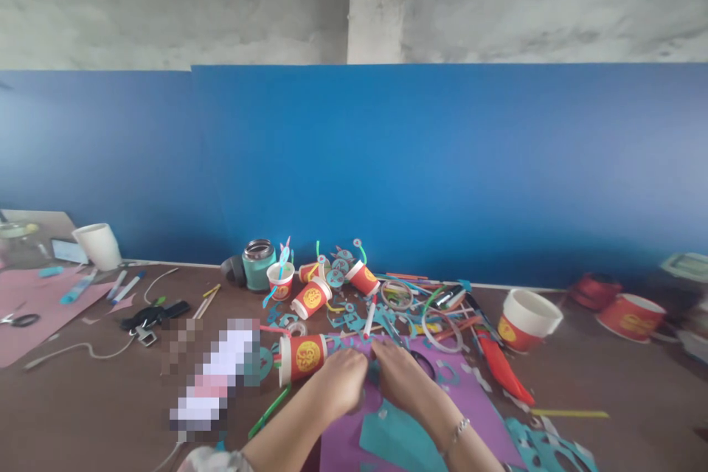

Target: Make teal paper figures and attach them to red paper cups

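Observation:
My left hand [347, 377] and my right hand [391, 367] are side by side, both closed, with a narrow gap between them. Whatever their fingers grip, if anything, is hidden behind the knuckles. Below them lies a purple sheet [470, 413] with a teal paper [395, 436] on top. Just left of my left hand, a red paper cup [303, 358] with a gold emblem rests on its side. Black-handled scissors [425, 364] show partly beside my right hand. A red-capped marker [370, 317] lies beyond both hands.
More red cups [311, 298] with straws and round paper tags, and a teal jar [259, 265], stand along the blue partition [387, 162]. Tape rings [442, 330], teal scraps and pens clutter the back. Stacked cups [528, 318] are right; a pixelated patch is left. Teal cutouts [545, 446] lie front right.

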`<state>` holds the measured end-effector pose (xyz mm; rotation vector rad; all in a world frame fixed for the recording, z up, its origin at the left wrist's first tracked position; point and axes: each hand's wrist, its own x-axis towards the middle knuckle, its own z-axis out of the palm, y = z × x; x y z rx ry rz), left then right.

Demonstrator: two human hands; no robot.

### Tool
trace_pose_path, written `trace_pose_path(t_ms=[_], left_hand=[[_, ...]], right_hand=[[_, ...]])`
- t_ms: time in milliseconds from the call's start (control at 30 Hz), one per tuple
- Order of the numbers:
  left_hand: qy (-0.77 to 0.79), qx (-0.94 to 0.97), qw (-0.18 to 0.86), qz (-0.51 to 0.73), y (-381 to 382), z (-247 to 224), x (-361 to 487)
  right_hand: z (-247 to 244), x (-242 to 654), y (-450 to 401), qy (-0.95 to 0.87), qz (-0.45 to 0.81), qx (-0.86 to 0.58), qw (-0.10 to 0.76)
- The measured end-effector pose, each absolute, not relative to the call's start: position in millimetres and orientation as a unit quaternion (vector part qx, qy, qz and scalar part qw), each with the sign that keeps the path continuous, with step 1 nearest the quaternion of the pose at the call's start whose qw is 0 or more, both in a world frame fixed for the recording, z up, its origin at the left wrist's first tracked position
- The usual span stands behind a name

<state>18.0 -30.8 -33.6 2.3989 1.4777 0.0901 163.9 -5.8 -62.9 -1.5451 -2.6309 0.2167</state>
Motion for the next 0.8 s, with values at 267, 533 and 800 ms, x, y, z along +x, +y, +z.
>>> trace_pose_path(t_ms=[267, 533, 800], left_hand=[[0.534, 0.818, 0.186, 0.101, -18, -47, 18], [0.538, 0.687, 0.381, 0.306, -10, -41, 29], [0.492, 0.517, 0.567, 0.411, -5, -34, 37]], right_hand=[[-49, 169, 0, -0.827, 0.112, -0.545, 0.083], [-26, 212, 19, -0.683, -0.003, -0.724, 0.097], [-33, 231, 25, -0.672, -0.033, -0.735, 0.089]])
